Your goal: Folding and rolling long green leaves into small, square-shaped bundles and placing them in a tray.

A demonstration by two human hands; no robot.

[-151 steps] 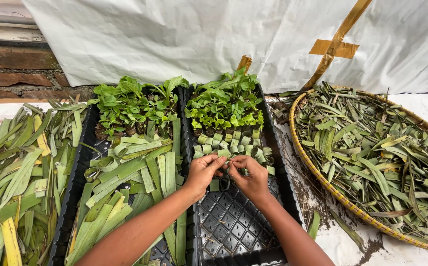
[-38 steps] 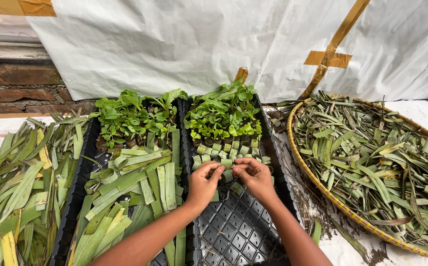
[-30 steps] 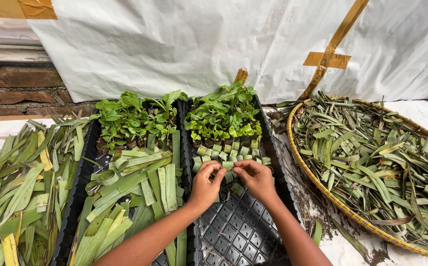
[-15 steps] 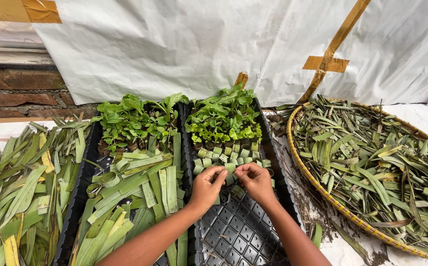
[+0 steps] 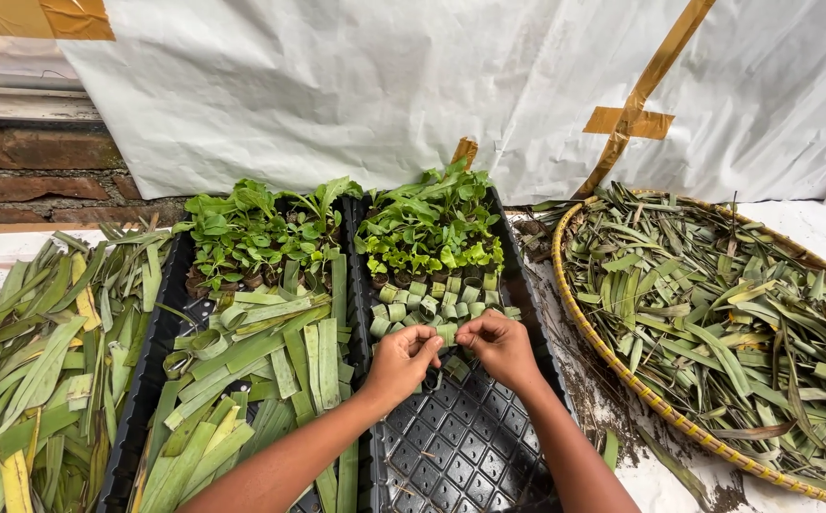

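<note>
Green leaf strip (image 5: 447, 332) pinched between both hands' fingers (image 5: 429, 334), black gridded tray (image 5: 461, 446)

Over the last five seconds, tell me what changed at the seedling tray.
Both hands, left hand and right hand, stayed together over the black tray, shifting only slightly while pinching a green leaf strip. The leaf rings, seedlings and woven basket stayed put.

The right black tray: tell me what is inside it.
The right black tray holds seedlings at the far end, then rows of rolled leaf cups, then bare cells. The left hand and right hand cover some cells; the cups' contents cannot be seen.
</note>
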